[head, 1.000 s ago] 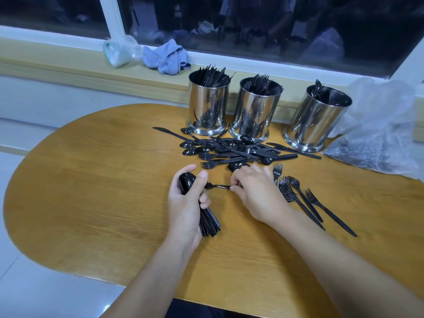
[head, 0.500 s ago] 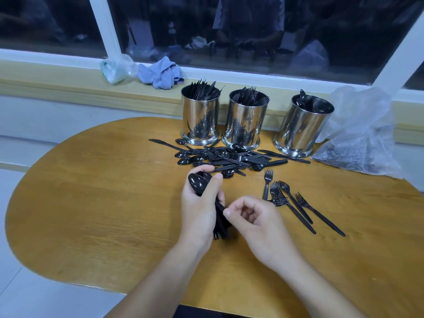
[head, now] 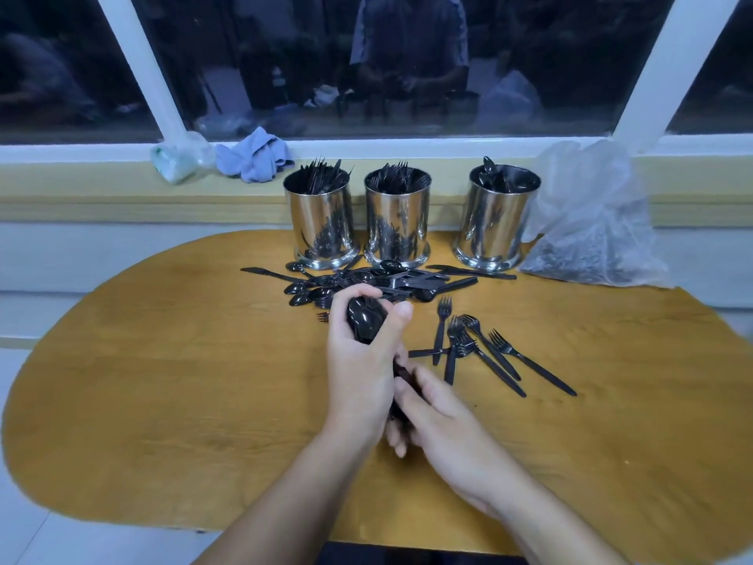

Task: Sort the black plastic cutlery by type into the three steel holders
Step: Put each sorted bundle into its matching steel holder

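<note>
Handle ends of the spoon bundle [head: 366, 320] are being squared up by the right hand [head: 438, 418], while the bowls are wrapped tight by the left hand [head: 358, 360]. Just right of the grip, loose forks [head: 481, 348] could get snagged. Beyond it, the spoon holder [head: 495, 222] could easily be mixed up with the other two.

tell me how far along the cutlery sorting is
Done: all three holders already hold cutlery, the left holder, middle holder and right holder. In hand: the left hand grips a bundle of spoons, with the right hand at the handles. Left: the mixed pile before the holders and the loose forks on the table.
</note>
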### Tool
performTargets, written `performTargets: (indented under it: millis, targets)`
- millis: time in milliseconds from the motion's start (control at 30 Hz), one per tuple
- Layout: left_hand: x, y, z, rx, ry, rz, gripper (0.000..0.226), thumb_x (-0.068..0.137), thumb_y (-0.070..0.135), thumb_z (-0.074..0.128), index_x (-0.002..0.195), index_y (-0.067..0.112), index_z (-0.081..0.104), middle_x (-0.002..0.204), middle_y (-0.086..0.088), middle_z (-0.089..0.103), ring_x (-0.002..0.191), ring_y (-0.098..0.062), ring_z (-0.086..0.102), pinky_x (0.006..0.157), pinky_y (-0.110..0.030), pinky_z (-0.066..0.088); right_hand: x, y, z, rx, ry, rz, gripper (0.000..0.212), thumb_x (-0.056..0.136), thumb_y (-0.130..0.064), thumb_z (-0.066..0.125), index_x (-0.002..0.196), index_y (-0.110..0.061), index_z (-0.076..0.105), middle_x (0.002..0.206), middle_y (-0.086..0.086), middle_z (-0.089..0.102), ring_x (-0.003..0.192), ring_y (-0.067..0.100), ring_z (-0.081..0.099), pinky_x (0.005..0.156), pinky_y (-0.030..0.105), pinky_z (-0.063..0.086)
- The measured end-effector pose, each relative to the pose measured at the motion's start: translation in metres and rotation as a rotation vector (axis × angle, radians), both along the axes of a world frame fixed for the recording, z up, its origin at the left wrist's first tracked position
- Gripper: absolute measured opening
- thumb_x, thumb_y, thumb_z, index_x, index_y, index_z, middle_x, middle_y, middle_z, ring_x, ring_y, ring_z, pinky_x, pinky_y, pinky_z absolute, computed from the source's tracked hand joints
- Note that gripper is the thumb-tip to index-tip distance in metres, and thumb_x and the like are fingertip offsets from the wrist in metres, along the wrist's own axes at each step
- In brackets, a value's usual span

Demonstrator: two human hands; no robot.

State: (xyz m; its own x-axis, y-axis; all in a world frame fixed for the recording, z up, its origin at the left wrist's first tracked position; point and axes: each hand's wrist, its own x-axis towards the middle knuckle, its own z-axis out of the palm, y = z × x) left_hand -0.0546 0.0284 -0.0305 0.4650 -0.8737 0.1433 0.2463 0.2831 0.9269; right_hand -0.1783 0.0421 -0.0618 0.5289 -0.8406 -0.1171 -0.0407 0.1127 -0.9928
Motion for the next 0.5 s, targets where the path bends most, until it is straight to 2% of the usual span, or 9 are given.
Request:
performTargets:
  millis: [133, 233, 300, 367, 433, 500]
  targets:
    - [-0.008, 0.001, -0.001, -0.001, -0.181, 0.023, 0.028, 0.102, 0.016, 0.081, 0.118, 0.021, 0.059, 0.101, -0.018, 0.065, 0.083, -0.023, 0.060, 0.078, -0.039, 0.052, -0.016, -0.003, 0.002, -0.044, 0.109, 0.094, 0.027, 0.113, -0.051, 0.048, 0.123, -0.027, 0.058, 0.080, 0.001, 0.061, 0.075, 0.017, 0.054, 0.079, 0.038, 0.046]
    - [-0.018, 0.002, -0.002, 0.022, -0.205, -0.011, 0.028, 0.101, 0.012, 0.080, 0.119, 0.015, 0.058, 0.098, -0.011, 0.065, 0.081, -0.016, 0.057, 0.074, -0.031, 0.051, -0.029, -0.008, 0.007, -0.107, 0.229, 0.133, 0.029, 0.106, -0.054, 0.053, 0.112, -0.026, 0.052, 0.080, -0.005, 0.055, 0.073, 0.016, 0.049, 0.072, 0.042, 0.045]
    - [-0.023, 0.001, 0.001, 0.041, -0.259, -0.035, 0.029, 0.098, 0.008, 0.082, 0.115, 0.014, 0.059, 0.095, -0.012, 0.064, 0.078, -0.016, 0.057, 0.072, -0.030, 0.050, -0.037, -0.011, 0.009, -0.128, 0.264, 0.171, 0.032, 0.104, -0.050, 0.054, 0.110, -0.019, 0.049, 0.078, -0.007, 0.051, 0.071, 0.018, 0.045, 0.068, 0.044, 0.041]
    - [-0.023, -0.003, 0.007, 0.078, -0.315, -0.072, 0.032, 0.094, 0.005, 0.085, 0.111, 0.013, 0.059, 0.089, -0.011, 0.067, 0.075, -0.016, 0.060, 0.071, -0.029, 0.052, -0.045, -0.016, 0.013, -0.134, 0.274, 0.180, 0.025, 0.103, -0.044, 0.054, 0.107, -0.020, 0.047, 0.079, -0.007, 0.048, 0.070, 0.018, 0.044, 0.067, 0.045, 0.040]
    - [-0.018, -0.011, 0.014, 0.118, -0.397, -0.144, 0.035, 0.090, 0.006, 0.089, 0.110, 0.014, 0.060, 0.087, -0.009, 0.072, 0.074, -0.017, 0.063, 0.071, -0.031, 0.054, -0.054, -0.024, 0.017, -0.194, 0.339, 0.167, 0.014, 0.103, -0.040, 0.051, 0.102, -0.027, 0.044, 0.078, -0.007, 0.053, 0.068, 0.017, 0.049, 0.068, 0.047, 0.045]
    - [-0.014, -0.018, 0.021, 0.157, -0.519, -0.214, 0.037, 0.087, 0.011, 0.092, 0.109, 0.019, 0.063, 0.088, -0.013, 0.074, 0.075, -0.023, 0.063, 0.073, -0.038, 0.054, -0.062, -0.030, 0.020, -0.273, 0.421, 0.178, 0.008, 0.104, -0.034, 0.046, 0.110, -0.028, 0.045, 0.080, -0.002, 0.066, 0.071, 0.014, 0.059, 0.076, 0.045, 0.054]
